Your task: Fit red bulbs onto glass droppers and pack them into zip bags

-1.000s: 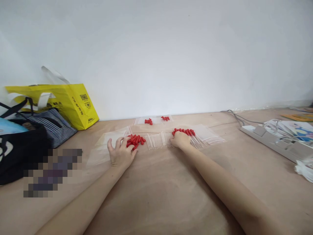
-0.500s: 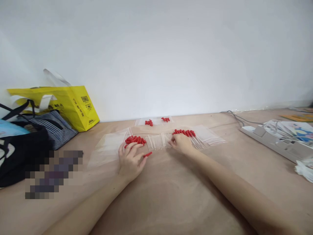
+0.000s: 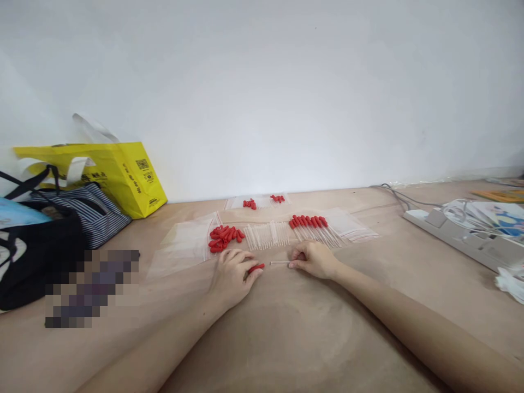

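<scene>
Head view, from above and behind the fingers [image 3: 290,265]
It faces forward and down over the surface [image 3: 286,338], toward the wall [image 3: 286,98] beyond them.

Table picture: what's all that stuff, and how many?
Wall: 1, white, back
Table: 1, brown, below
Shopping bag: 1, yellow, left
Pouch: 1, dark/white, left
Tote: 1, black, left
Something: 1, blue, left
Blur: 1, dark, left
Pieces: many, red, middle
Sticks: many, white, middle
Sachets: several, clear, middle
Power strip: 1, white, right
Cables: several, grey/white, right
Papers: several, multicoloured, right
Tissue: 1, white, right
Slab: 1, orange, right
Left hand: 1, middle
Right hand: 1, middle
</scene>
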Tool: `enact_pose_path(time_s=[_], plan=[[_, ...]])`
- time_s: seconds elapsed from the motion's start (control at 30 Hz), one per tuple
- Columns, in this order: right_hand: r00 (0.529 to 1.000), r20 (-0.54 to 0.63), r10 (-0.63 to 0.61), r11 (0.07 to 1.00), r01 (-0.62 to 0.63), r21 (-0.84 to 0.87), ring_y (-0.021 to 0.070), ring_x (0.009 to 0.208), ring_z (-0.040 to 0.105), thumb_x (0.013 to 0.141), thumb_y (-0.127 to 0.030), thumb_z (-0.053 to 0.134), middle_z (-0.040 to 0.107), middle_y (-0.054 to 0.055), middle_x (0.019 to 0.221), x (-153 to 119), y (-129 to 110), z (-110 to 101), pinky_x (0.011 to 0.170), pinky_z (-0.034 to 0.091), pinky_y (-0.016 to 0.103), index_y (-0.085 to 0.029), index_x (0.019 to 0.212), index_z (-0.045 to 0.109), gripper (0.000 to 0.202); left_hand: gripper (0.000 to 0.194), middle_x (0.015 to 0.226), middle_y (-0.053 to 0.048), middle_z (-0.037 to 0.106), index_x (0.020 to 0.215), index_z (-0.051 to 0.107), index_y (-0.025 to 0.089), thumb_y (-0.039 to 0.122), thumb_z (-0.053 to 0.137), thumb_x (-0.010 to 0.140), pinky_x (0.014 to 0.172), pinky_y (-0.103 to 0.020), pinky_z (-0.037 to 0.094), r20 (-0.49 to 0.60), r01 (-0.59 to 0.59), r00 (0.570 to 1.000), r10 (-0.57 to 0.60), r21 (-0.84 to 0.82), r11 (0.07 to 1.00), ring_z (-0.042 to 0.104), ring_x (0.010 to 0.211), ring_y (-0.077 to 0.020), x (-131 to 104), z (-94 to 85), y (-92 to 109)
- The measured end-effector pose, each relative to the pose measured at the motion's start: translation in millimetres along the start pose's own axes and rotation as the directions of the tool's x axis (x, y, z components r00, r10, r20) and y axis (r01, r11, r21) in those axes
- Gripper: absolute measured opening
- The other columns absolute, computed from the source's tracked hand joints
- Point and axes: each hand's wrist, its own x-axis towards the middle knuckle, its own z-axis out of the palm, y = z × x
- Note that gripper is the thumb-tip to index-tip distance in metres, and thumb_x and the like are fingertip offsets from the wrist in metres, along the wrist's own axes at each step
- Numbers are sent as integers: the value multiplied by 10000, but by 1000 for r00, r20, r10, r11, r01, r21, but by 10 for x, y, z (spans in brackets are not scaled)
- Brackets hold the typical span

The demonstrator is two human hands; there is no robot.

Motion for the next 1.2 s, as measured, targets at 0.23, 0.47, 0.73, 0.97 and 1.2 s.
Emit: enact_pose_path(time_s=[0.23,0.47,0.73,0.97,1.2], plan=[[992,-32,-119,992,120,30,158,815,502,692,-369,645,582,21,828,23,-56,37,700,328,269,-201,766,598,190,137,969,34,663,814,665,309,293,530,799,942,-544,186,-19,-36,999,37,25,999,534,959,-229,42,38,-16],[994,-61,-90,992,84,-93,185,861,470,783,-307,552,574,28,836,-16,-148,106,726,256,314,-188,752,567,124,182,1096,16,616,891,643,297,270,474,831,981,-608,27,27,-149,989,148,38,988,485,1102,-268,59,93,-17],[954,-201,-224,973,230,7,146,816,503,846,-206,443,607,29,832,-95,-201,142,723,243,295,-182,867,559,121,246,961,-28,675,835,615,214,168,375,858,1017,-585,27,-77,-164,984,160,-46,985,547,1042,-216,60,48,41],[915,-248,-317,948,308,-76,131,761,528,866,-208,408,611,26,801,-146,-294,177,803,230,333,-193,919,589,190,186,911,-33,689,887,595,190,168,413,857,1034,-564,71,-178,-161,974,142,-96,982,617,924,-197,50,68,56],[889,-261,-378,925,372,-74,118,727,528,847,-164,406,603,12,752,-152,-315,215,845,223,343,-178,890,577,177,153,835,-1,697,881,582,182,159,435,846,1057,-515,76,-220,-146,969,108,-165,975,637,865,-166,49,47,92]])
